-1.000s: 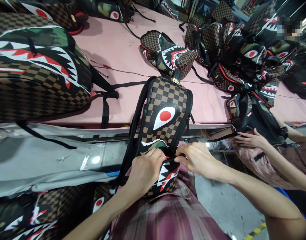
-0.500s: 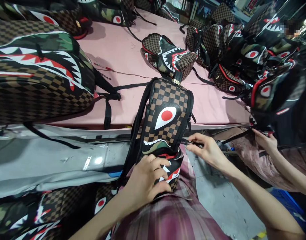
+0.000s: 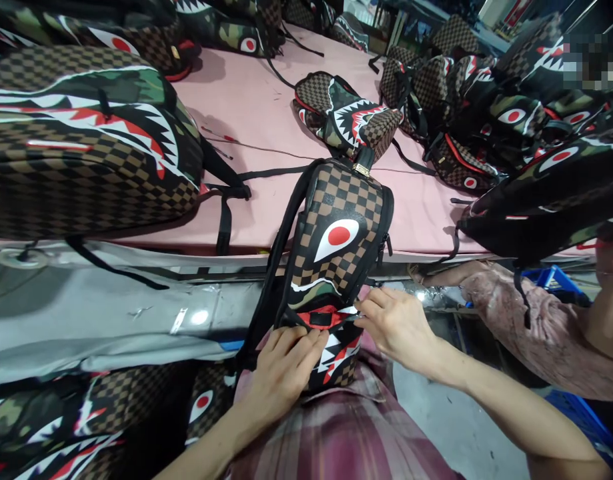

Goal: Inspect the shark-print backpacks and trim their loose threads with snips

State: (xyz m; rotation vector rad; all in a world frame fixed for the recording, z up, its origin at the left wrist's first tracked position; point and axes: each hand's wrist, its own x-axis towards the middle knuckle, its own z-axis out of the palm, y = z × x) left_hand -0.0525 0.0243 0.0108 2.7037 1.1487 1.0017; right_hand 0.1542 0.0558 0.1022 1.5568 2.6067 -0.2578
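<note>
"Hands?"
"Left hand hooked over the pocket's lower lip; grip, can't tell. Right hand pinched at its right end, can't tell on what."
"Doing it well?"
"Lip taut, red lining clear, I'd say."
"Bag?"
"Propped between lap and pink table."

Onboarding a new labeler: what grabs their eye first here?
First, the big white-and-red eye on the checkered backpack at center, in front of the pink table. Just below it, a red-lined opening, with the left hand at its lower edge and the right hand at its right end. Then the large shark-mouthed bag on the table at left.
</note>
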